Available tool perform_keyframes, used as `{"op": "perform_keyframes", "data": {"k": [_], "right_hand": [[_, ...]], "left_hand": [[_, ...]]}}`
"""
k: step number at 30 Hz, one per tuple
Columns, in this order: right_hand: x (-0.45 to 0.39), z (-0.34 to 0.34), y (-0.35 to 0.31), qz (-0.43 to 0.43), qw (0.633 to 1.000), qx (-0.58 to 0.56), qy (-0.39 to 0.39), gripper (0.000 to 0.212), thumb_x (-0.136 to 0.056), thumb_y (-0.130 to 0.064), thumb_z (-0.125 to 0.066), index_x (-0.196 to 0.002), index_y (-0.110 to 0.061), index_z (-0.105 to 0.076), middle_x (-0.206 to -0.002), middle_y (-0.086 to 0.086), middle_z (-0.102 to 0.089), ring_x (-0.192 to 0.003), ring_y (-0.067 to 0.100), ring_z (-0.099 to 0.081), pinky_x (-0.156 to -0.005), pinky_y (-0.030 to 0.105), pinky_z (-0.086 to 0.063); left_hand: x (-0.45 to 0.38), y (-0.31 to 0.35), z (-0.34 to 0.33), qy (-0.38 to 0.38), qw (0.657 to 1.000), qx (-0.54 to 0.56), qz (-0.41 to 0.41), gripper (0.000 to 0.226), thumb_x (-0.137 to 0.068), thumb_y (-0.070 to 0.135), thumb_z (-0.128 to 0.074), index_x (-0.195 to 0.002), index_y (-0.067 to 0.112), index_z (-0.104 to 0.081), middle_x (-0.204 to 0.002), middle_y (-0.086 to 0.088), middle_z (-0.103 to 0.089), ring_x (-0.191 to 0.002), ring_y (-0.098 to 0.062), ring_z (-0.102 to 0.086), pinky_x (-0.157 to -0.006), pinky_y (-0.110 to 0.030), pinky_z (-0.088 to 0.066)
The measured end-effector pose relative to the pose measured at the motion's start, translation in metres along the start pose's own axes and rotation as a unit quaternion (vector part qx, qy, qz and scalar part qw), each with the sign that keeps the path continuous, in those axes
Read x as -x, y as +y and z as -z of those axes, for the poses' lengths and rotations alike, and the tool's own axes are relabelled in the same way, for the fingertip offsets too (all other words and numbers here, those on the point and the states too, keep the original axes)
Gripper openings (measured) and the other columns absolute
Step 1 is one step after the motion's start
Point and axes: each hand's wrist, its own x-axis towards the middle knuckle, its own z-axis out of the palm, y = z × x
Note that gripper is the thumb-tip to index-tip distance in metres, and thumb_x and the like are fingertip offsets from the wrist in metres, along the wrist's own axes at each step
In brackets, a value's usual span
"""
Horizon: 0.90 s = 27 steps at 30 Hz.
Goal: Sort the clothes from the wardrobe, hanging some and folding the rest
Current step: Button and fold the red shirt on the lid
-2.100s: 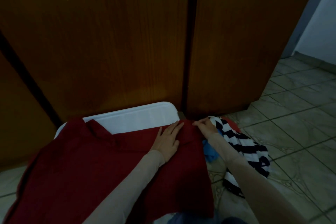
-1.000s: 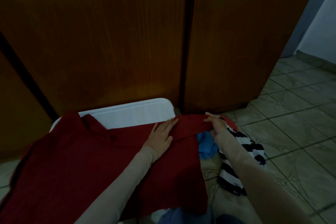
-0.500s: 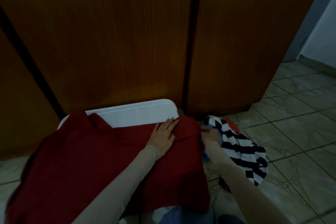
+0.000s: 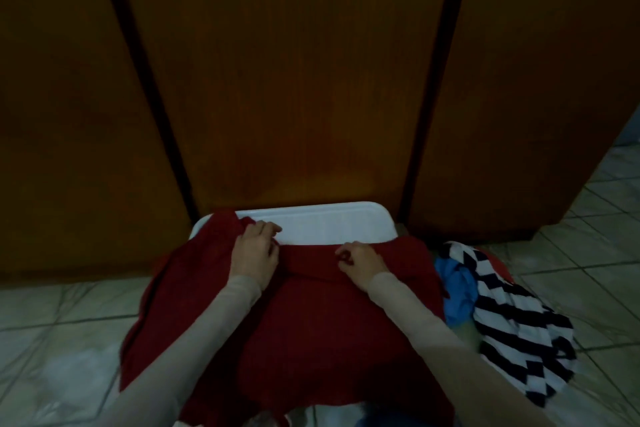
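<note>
A dark red garment (image 4: 311,322) lies spread in the lower middle of the frame over a white plastic lid (image 4: 332,224), whose far strip shows bare above the cloth. The fabric looks knitted and matte, with a fold running across its upper part between the two hands; its left side droops off the lid toward the tiled floor (image 4: 52,340).

The left hand (image 4: 254,250) rests at the garment's upper left, fingers curled over the cloth edge near the lid. The right hand (image 4: 360,260) sits on the fold at centre, fingertips bent in and pinching the fabric.

Just right of the garment lie a blue cloth (image 4: 457,291) and a black-and-white striped garment (image 4: 519,322). Wooden wardrobe doors (image 4: 294,80) fill the upper frame, close behind the lid. Bare tiles show at lower left and far right.
</note>
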Motion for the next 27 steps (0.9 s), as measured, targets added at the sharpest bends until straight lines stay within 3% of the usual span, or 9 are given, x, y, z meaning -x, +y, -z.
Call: {"op": "perform_keyframes", "data": {"k": [5,9,11,15,17,19,21,24,27], "right_hand": [[-0.013,-0.03,-0.053,-0.029,0.993,-0.097,-0.062,0.039,-0.089,-0.025,-0.06,-0.126,-0.013,-0.052,-0.126,0.005,-0.055,-0.116,0.019,-0.052,-0.103,0.037,-0.038],[-0.022,-0.043,-0.083,-0.076,0.952,-0.276,-0.106,0.058,-0.087,-0.018,-0.064,-0.138,-0.012,-0.038,-0.134,0.01,-0.05,-0.12,0.024,-0.051,-0.096,0.027,-0.04],[-0.028,-0.047,-0.094,-0.105,0.928,-0.342,-0.104,0.066,-0.084,-0.017,-0.067,-0.14,-0.011,-0.033,-0.138,0.013,-0.045,-0.123,0.026,-0.047,-0.099,0.03,-0.038],[-0.04,-0.05,-0.107,-0.159,0.911,-0.372,-0.085,0.075,-0.077,-0.023,-0.075,-0.139,-0.003,-0.037,-0.136,0.015,-0.048,-0.123,0.028,-0.048,-0.105,0.034,-0.038],[-0.041,-0.048,-0.112,-0.173,0.902,-0.387,-0.086,0.062,-0.074,-0.026,-0.077,-0.127,-0.002,-0.053,-0.121,0.016,-0.06,-0.111,0.029,-0.058,-0.099,0.036,-0.044],[-0.039,-0.047,-0.113,-0.16,0.898,-0.403,-0.074,0.047,-0.078,-0.03,-0.073,-0.116,-0.004,-0.061,-0.112,0.014,-0.065,-0.104,0.028,-0.06,-0.096,0.036,-0.047],[-0.034,-0.046,-0.113,-0.129,0.895,-0.423,-0.059,0.041,-0.085,-0.034,-0.066,-0.117,-0.008,-0.061,-0.113,0.008,-0.063,-0.107,0.025,-0.058,-0.095,0.033,-0.044],[-0.021,-0.045,-0.109,-0.069,0.881,-0.459,-0.087,0.039,-0.084,-0.025,-0.067,-0.119,-0.012,-0.058,-0.113,0.002,-0.061,-0.106,0.02,-0.057,-0.092,0.03,-0.043],[-0.013,-0.044,-0.093,0.068,0.928,-0.32,-0.18,0.033,-0.08,0.0,-0.068,-0.102,-0.023,-0.061,-0.12,-0.007,-0.055,-0.124,0.015,-0.047,-0.109,0.03,-0.031]], "left_hand": [[0.013,-0.058,0.026,0.008,0.976,0.138,0.167,0.019,-0.089,0.0,-0.048,-0.101,0.009,-0.061,-0.101,-0.003,-0.059,-0.092,-0.016,-0.053,-0.085,-0.029,-0.042],[0.023,-0.09,0.042,-0.101,0.86,0.392,0.309,0.027,-0.092,-0.012,-0.036,-0.084,0.005,-0.056,-0.079,-0.015,-0.059,-0.05,-0.01,-0.06,-0.052,-0.017,-0.048],[0.021,-0.098,0.05,-0.126,0.808,0.467,0.337,0.028,-0.093,-0.013,-0.032,-0.089,0.002,-0.055,-0.076,-0.015,-0.058,-0.045,-0.008,-0.063,-0.047,-0.014,-0.049],[0.017,-0.098,0.054,-0.148,0.758,0.519,0.366,0.021,-0.096,-0.008,-0.031,-0.105,-0.003,-0.048,-0.08,-0.018,-0.06,-0.05,-0.013,-0.067,-0.052,-0.017,-0.054],[0.016,-0.096,0.054,-0.15,0.748,0.528,0.372,0.019,-0.101,0.004,-0.031,-0.111,-0.003,-0.045,-0.082,-0.017,-0.06,-0.052,-0.012,-0.067,-0.054,-0.018,-0.054],[0.015,-0.093,0.055,-0.15,0.74,0.535,0.38,0.034,-0.104,0.023,-0.027,-0.117,-0.004,-0.044,-0.087,-0.02,-0.061,-0.061,-0.015,-0.07,-0.057,-0.02,-0.053],[0.013,-0.093,0.056,-0.148,0.73,0.539,0.394,0.054,-0.103,0.036,-0.021,-0.125,-0.008,-0.042,-0.095,-0.026,-0.062,-0.079,-0.027,-0.069,-0.063,-0.025,-0.052],[0.012,-0.099,0.057,-0.142,0.691,0.572,0.418,0.073,-0.098,0.054,-0.016,-0.129,-0.008,-0.04,-0.095,-0.023,-0.062,-0.082,-0.027,-0.066,-0.07,-0.032,-0.05],[0.007,-0.096,0.068,-0.116,0.64,0.618,0.442,0.069,-0.095,0.06,-0.022,-0.129,0.005,-0.046,-0.116,-0.021,-0.057,-0.105,-0.031,-0.057,-0.081,-0.037,-0.047]]}}
